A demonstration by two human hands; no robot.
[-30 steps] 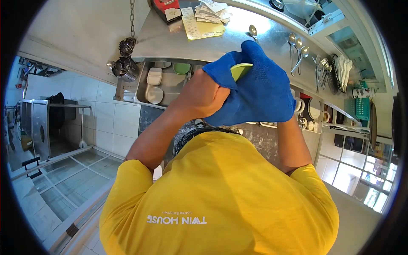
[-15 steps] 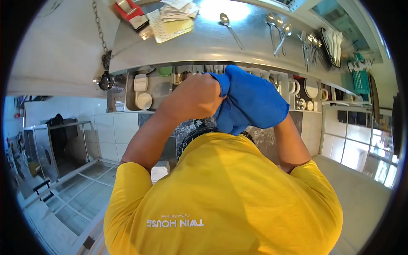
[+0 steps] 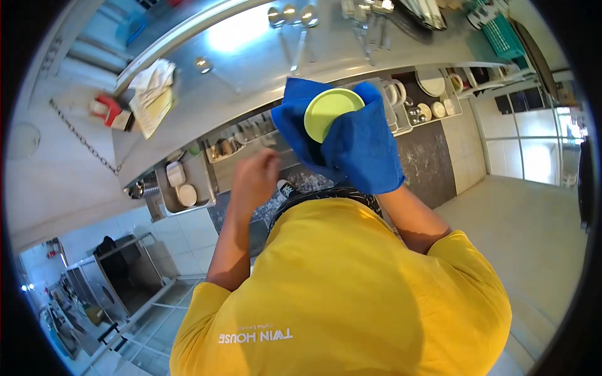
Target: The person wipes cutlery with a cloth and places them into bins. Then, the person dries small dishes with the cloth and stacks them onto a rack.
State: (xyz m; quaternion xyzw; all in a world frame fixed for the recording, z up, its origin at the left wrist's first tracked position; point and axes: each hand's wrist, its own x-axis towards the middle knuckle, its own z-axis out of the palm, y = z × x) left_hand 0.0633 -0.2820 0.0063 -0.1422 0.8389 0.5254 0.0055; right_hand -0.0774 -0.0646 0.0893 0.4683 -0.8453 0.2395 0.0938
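My left hand point(image 3: 256, 178) hangs apart from the cloth, at its left, with the fingers curled in and nothing visible in them. A blue cloth point(image 3: 367, 150) covers my right hand, whose fingers are hidden underneath. Wrapped in the cloth's folds is a round light-green dish point(image 3: 329, 111), like a small bowl or lid, with its pale face showing. Cloth and dish are held up in front of the open drawers, near the counter edge.
On the steel counter point(image 3: 207, 103) lie spoons point(image 3: 290, 15), forks, a lone spoon point(image 3: 204, 64) and paper slips point(image 3: 153, 94). Below it, drawers hold white containers point(image 3: 187, 194), cutlery point(image 3: 229, 145) and dishes point(image 3: 433, 81). A teal basket point(image 3: 501, 37) stands at the right.
My left hand has let go of the cloth and moved down and left. The light-green dish now shows within the cloth. The camera view has turned, shifting the counter and drawers.
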